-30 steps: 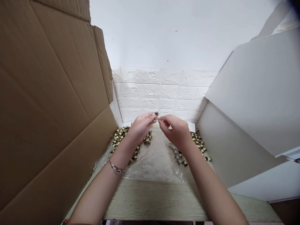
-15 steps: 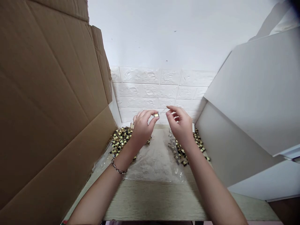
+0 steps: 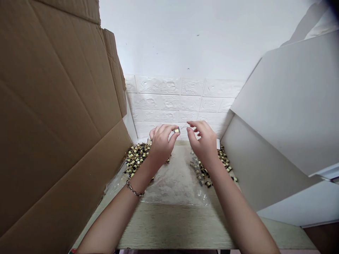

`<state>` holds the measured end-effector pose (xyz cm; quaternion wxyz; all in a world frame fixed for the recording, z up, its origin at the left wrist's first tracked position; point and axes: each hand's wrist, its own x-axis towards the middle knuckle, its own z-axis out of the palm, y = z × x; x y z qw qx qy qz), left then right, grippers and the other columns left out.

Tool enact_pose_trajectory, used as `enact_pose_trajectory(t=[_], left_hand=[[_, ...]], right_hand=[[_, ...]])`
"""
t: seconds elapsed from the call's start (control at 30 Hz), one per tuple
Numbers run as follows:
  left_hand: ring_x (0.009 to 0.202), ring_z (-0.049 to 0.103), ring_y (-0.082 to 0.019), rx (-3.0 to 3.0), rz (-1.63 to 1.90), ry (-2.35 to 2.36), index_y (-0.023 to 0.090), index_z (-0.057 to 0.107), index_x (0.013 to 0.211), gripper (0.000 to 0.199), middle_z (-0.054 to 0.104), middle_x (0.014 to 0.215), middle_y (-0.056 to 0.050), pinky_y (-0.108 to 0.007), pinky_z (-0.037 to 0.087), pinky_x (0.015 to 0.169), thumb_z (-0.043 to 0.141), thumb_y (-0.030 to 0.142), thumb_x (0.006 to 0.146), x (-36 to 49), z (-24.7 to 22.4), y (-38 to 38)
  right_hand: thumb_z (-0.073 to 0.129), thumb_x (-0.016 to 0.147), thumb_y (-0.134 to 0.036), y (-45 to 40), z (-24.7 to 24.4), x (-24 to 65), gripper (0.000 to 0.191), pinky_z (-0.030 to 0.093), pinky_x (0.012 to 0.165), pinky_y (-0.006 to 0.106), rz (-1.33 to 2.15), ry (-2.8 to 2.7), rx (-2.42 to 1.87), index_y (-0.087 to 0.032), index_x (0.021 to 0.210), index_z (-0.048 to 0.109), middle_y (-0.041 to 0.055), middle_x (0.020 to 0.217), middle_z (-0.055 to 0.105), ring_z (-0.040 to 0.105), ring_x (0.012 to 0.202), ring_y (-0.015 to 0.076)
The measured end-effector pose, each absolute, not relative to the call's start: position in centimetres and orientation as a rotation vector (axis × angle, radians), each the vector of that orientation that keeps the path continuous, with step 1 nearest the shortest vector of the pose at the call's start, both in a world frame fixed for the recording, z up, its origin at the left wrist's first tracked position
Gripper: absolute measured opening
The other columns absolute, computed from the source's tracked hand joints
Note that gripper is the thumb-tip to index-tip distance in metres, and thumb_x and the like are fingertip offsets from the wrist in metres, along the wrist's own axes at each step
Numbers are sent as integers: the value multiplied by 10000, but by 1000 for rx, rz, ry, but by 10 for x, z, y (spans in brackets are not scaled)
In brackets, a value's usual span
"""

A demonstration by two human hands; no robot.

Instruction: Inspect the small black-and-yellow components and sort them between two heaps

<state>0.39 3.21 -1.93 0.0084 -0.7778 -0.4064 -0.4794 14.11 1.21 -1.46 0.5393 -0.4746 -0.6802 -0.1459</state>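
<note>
Between the thumb and forefinger of my left hand (image 3: pixel 162 141) is a small transformer (image 3: pixel 177 130) with a yellow-taped winding and a dark core. Thin wires stick out from its right side. My right hand (image 3: pixel 203 138) is just to the right, thumb and forefinger apart, close to the wire ends; whether a fingertip touches a wire is too fine to tell. Both hands are raised over a clear plastic sheet (image 3: pixel 174 183). A heap of similar transformers (image 3: pixel 136 155) lies behind my left forearm, and a second pile (image 3: pixel 225 162) lies behind my right, partly hidden by it.
A tall cardboard panel (image 3: pixel 58 116) closes off the left side. White panels (image 3: pixel 291 106) stand on the right. A white brick-pattern wall (image 3: pixel 169 102) rises behind the wooden table (image 3: pixel 174 225).
My right hand has shifted slightly left and down, nearer to the transformer. The left hand stays almost still with the transformer in its grip.
</note>
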Motion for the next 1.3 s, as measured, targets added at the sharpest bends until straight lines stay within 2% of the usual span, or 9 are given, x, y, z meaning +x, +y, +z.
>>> enact_pose_trajectory(t=[0.27, 0.4, 0.5, 0.73, 1.0, 1.17, 1.3], left_hand=[[945, 500, -137, -2417, -1461, -1276, 242, 532, 929, 146, 599, 962, 29, -306, 255, 847, 467, 286, 807, 5, -22, 33], [951, 497, -136, -2419, -1447, -1281, 243, 532, 930, 147, 597, 966, 25, -305, 249, 856, 463, 289, 808, 6, -22, 34], [954, 494, -135, -2417, -1438, -1278, 245, 530, 934, 151, 595, 968, 24, -305, 247, 858, 461, 296, 809, 6, -23, 34], [950, 490, -137, -2432, -1417, -1266, 249, 527, 942, 157, 590, 975, 24, -306, 240, 862, 457, 299, 810, 7, -25, 35], [952, 491, -155, -2465, -1387, -1285, 243, 536, 939, 167, 594, 971, 4, -327, 241, 872, 451, 302, 807, 8, -26, 35], [952, 496, -156, -2537, -1458, -1292, 228, 548, 926, 165, 601, 968, -1, -326, 274, 869, 465, 286, 795, 8, -25, 35], [903, 517, -149, -2741, -1712, -1309, 188, 558, 921, 191, 601, 940, -28, -290, 359, 819, 465, 281, 782, 8, -26, 42]], right_hand=[[467, 785, -217, 13, -14, 140, 166, 443, 713, 294, -437, -1636, -1054, -186, 899, 583, 54, 844, 571, 529, 808, 159], [484, 777, -220, 14, -14, 141, 140, 445, 629, 261, -383, -1652, -1053, -190, 868, 585, 48, 829, 566, 529, 778, 148], [495, 773, -216, 14, -13, 142, 122, 427, 568, 232, -301, -1659, -1062, -184, 850, 584, 32, 810, 571, 521, 687, 118], [503, 762, -202, 14, -12, 143, 80, 391, 565, 210, -204, -1708, -1103, -186, 775, 580, -6, 705, 588, 492, 586, 88], [492, 741, -184, 18, -13, 150, 75, 360, 547, 214, -280, -1801, -1184, -181, 705, 557, -11, 624, 571, 489, 557, 100], [493, 750, -187, 20, -13, 152, 91, 371, 553, 214, -287, -1886, -1175, -182, 730, 582, -6, 655, 606, 518, 577, 104], [490, 771, -203, 20, -15, 151, 112, 392, 569, 217, -283, -1839, -1126, -192, 746, 598, -1, 714, 641, 547, 608, 108]])
